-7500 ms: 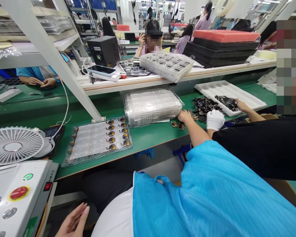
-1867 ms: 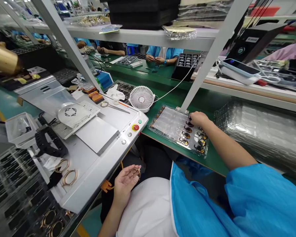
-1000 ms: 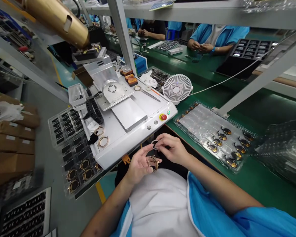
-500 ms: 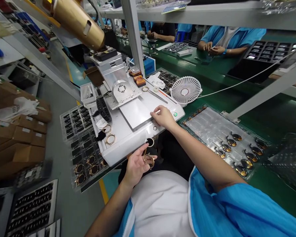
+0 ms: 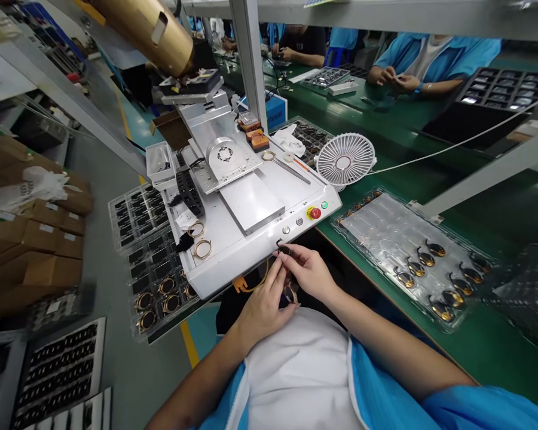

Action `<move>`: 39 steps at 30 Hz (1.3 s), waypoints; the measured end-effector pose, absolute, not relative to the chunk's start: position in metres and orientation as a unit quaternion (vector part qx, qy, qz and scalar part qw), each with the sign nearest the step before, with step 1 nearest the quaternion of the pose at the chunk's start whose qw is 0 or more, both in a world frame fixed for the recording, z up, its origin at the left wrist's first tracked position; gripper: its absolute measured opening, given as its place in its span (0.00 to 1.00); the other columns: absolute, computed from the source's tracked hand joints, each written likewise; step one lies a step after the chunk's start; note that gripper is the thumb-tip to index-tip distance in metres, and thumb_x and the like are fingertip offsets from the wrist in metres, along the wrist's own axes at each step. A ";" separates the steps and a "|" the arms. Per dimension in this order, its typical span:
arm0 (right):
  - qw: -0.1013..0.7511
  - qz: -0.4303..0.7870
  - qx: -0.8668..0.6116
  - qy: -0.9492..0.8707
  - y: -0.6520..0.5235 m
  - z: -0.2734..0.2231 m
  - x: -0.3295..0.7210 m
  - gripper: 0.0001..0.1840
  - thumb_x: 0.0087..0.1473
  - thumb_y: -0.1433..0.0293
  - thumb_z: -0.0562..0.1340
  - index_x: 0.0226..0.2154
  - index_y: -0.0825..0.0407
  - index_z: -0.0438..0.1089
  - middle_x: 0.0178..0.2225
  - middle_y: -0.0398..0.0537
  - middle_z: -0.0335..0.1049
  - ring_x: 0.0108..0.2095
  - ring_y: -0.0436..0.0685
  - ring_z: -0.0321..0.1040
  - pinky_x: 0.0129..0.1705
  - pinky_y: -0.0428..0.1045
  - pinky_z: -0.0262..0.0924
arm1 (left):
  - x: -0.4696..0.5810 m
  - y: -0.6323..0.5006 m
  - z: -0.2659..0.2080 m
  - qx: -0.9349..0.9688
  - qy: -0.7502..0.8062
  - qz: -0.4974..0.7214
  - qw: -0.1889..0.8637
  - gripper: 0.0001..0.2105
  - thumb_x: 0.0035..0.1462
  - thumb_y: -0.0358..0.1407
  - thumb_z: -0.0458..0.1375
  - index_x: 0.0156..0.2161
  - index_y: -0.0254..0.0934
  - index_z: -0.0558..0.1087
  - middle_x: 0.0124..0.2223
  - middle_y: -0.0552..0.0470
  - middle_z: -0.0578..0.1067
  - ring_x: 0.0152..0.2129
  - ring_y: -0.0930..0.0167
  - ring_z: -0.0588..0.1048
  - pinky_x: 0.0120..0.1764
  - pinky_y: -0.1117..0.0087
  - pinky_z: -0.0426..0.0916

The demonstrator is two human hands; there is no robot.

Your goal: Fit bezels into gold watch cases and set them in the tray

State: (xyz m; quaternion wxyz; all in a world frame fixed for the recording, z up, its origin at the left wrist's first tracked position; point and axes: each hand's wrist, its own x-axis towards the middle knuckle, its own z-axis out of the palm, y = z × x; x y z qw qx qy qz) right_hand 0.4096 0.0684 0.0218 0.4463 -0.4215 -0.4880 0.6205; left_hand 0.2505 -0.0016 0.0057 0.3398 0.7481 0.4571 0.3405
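Note:
Both my hands meet in front of my body, just off the front edge of the white machine. My left hand (image 5: 266, 307) holds a round black disc (image 5: 284, 250) at its fingertips, and a gold ring (image 5: 290, 292) sits lower, against its fingers. The fingers of my right hand (image 5: 312, 273) are closed on the disc's right side. A short thin tail sticks up from the disc. Fingers cover part of both pieces. The machine's flat metal plate (image 5: 251, 203) lies beyond my hands, and two gold rings (image 5: 202, 249) rest at its left front.
A red stop button (image 5: 314, 212) sits on the machine's front. Trays of round parts stand left (image 5: 155, 286) and right (image 5: 412, 257). A white fan (image 5: 345, 159), tweezers (image 5: 292, 171) and a grey post (image 5: 250, 65) are farther back. A co-worker (image 5: 434, 60) sits across the green bench.
My right hand has left the machine's front edge and come down to my left hand, closing on the disc. The machine's front buttons are now uncovered. The view has shifted slightly.

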 end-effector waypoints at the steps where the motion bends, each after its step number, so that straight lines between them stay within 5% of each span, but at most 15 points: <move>1: 0.449 0.628 -0.417 -0.481 0.071 0.025 0.411 0.22 0.55 0.51 0.70 0.41 0.52 0.79 0.33 0.48 0.79 0.33 0.56 0.75 0.37 0.51 0.72 | 0.250 -0.001 0.007 0.738 0.448 0.353 0.361 0.41 0.57 0.31 0.67 0.72 0.44 0.56 0.76 0.35 0.52 0.57 0.52 0.77 0.60 0.48 0.73; 8: 0.397 0.698 -0.393 -0.449 0.076 0.045 0.421 0.25 0.47 0.50 0.75 0.33 0.54 0.77 0.20 0.43 0.73 0.20 0.52 0.71 0.27 0.49 0.73 | 0.243 0.000 0.010 0.617 0.410 0.489 0.460 0.33 0.47 0.32 0.76 0.56 0.41 0.66 0.76 0.29 0.47 0.46 0.61 0.83 0.48 0.59 0.81; 16: 0.365 0.722 -0.399 -0.432 0.077 0.044 0.422 0.24 0.35 0.59 0.82 0.31 0.55 0.78 0.25 0.45 0.78 0.26 0.55 0.79 0.30 0.47 0.77 | 0.233 -0.002 0.012 0.769 0.430 0.370 0.294 0.21 0.56 0.31 0.68 0.53 0.40 0.68 0.71 0.31 0.62 0.61 0.53 0.74 0.54 0.54 0.76; 19: 0.362 0.730 -0.394 -0.425 0.077 0.043 0.426 0.24 0.35 0.59 0.82 0.31 0.55 0.79 0.26 0.45 0.78 0.27 0.55 0.79 0.30 0.47 0.77 | 0.230 0.001 0.013 0.784 0.437 0.334 0.287 0.19 0.58 0.29 0.65 0.53 0.41 0.69 0.71 0.33 0.63 0.59 0.54 0.76 0.53 0.53 0.76; 25: 0.372 0.734 -0.403 -0.400 0.073 0.046 0.429 0.25 0.38 0.54 0.80 0.24 0.55 0.73 0.19 0.43 0.73 0.19 0.49 0.70 0.22 0.42 0.68 | 0.230 0.004 0.009 0.658 0.381 0.471 0.446 0.27 0.52 0.31 0.72 0.56 0.41 0.70 0.69 0.35 0.67 0.53 0.58 0.80 0.56 0.55 0.75; 28: 0.363 0.750 -0.397 -0.385 0.070 0.050 0.428 0.24 0.34 0.57 0.82 0.23 0.55 0.73 0.21 0.41 0.73 0.21 0.46 0.67 0.22 0.41 0.65 | 0.233 0.006 0.007 0.523 0.353 0.570 0.526 0.27 0.52 0.34 0.74 0.55 0.42 0.69 0.58 0.41 0.78 0.52 0.61 0.81 0.55 0.57 0.76; 33: 0.313 0.800 -0.378 -0.345 0.057 0.058 0.419 0.25 0.36 0.58 0.81 0.23 0.54 0.69 0.25 0.42 0.75 0.24 0.49 0.71 0.29 0.45 0.70 | 0.238 0.009 0.005 0.439 0.338 0.628 0.546 0.27 0.49 0.38 0.76 0.52 0.45 0.73 0.54 0.47 0.82 0.48 0.64 0.83 0.51 0.63 0.78; 39: 0.377 0.743 -0.405 -0.376 0.044 0.068 0.406 0.23 0.35 0.68 0.78 0.26 0.51 0.63 0.22 0.36 0.69 0.22 0.46 0.65 0.26 0.43 0.59 | 0.242 0.004 -0.002 0.457 0.355 0.622 0.527 0.30 0.45 0.35 0.78 0.54 0.45 0.76 0.53 0.46 0.83 0.47 0.61 0.84 0.47 0.61 0.81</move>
